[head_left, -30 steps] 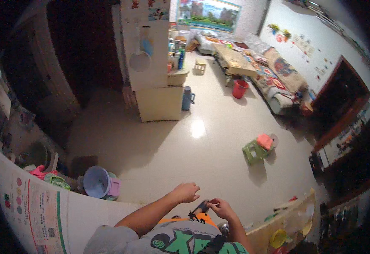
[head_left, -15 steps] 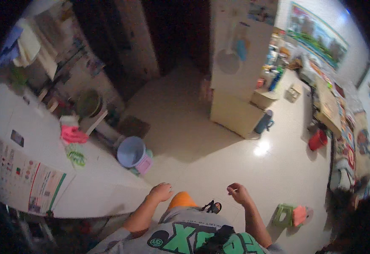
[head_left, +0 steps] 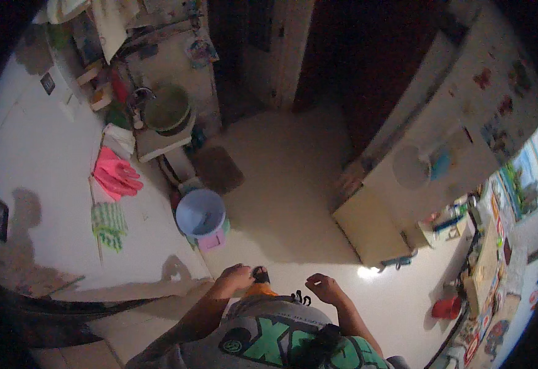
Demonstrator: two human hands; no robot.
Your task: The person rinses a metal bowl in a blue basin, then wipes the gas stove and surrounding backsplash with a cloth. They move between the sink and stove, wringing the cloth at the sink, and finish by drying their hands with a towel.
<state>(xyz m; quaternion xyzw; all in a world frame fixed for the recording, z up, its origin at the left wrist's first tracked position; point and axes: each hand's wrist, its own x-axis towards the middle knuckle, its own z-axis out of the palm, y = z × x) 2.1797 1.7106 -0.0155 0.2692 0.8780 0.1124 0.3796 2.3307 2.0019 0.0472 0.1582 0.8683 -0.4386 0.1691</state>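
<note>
Both of my hands hang in the air before my body, holding nothing that I can see. My left hand [head_left: 237, 277] is above the floor by the white wall's lower end, its fingers loosely bent and somewhat blurred. On the other side, my right hand [head_left: 323, 289] is over the pale floor with loosely curled fingers and the thumb apart. Neither touches anything. Nearest to my left hand is a light blue bucket [head_left: 202, 214], with a pink item [head_left: 213, 240] at its near side. A dark sandal [head_left: 260, 273] shows on one of my feet.
Pink rubber gloves [head_left: 116, 173] and a green-striped cloth [head_left: 109, 224] hang along the left wall. A green basin [head_left: 167, 109] stands on a counter beyond, with a brown mat [head_left: 218, 169] below. A refrigerator [head_left: 432, 169] stands at right, and a red bin [head_left: 446, 307] at far right.
My view has turned left and come nearer the bucket and gloves. The refrigerator now fills more of the right, and the green stool has left view. Both hands stay in front of me.
</note>
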